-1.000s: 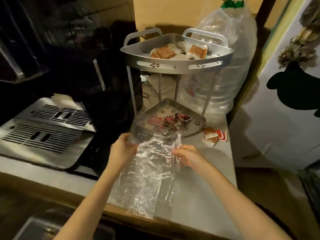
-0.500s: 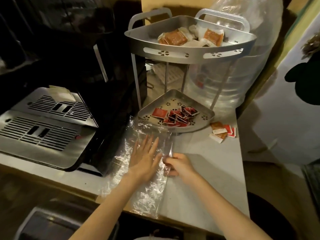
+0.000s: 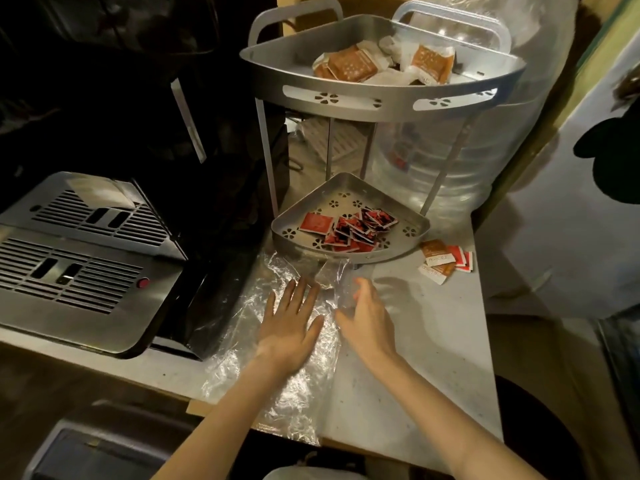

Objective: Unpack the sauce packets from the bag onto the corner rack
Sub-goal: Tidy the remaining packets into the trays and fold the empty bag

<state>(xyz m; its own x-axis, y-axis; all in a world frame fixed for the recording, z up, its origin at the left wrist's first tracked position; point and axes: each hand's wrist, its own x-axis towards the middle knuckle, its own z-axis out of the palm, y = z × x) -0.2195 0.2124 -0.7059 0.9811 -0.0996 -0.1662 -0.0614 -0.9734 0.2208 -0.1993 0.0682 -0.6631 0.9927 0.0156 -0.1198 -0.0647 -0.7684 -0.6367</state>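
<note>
Head cam, only view I've got. My left hand [image 3: 289, 323] lies flat, fingers spread, palm down on the clear plastic bag [image 3: 277, 375], pinning it to the bench [image 3: 433, 358]. My right hand [image 3: 367, 323] is just beside it at the bag's right edge, fingers loosely open and a bit blurred; it grips nothing I can make out, tho it may be touching the film.

Bag looks empty & flattened, so I judge the unpacking itself is about done and I'm at the tidy-up bit: smoothing the bag. The red sauce packets [image 3: 349, 228] sit in a loose pile on the lower tray [image 3: 412, 237] of the corner rack [image 3: 381, 109], w/ orange packets [image 3: 353, 65] on the top tier.

Next move, I reckon: a few stray packets [image 3: 445, 259] lie on the bench right of the lower tray, off the rack. Right hand is nearest; needs a reach fwd-right, a pinch on thin flat sachets, then a drop into a tray.

Around: a metal machine w/ slotted grille [image 3: 79, 258] to the left, well apart from the bag. A big clear water bottle [image 3: 485, 161] stands behind the rack. The rack's legs & the low tray rim could get in the way of a sideways reach; the bag's far end touches the tray front.
</note>
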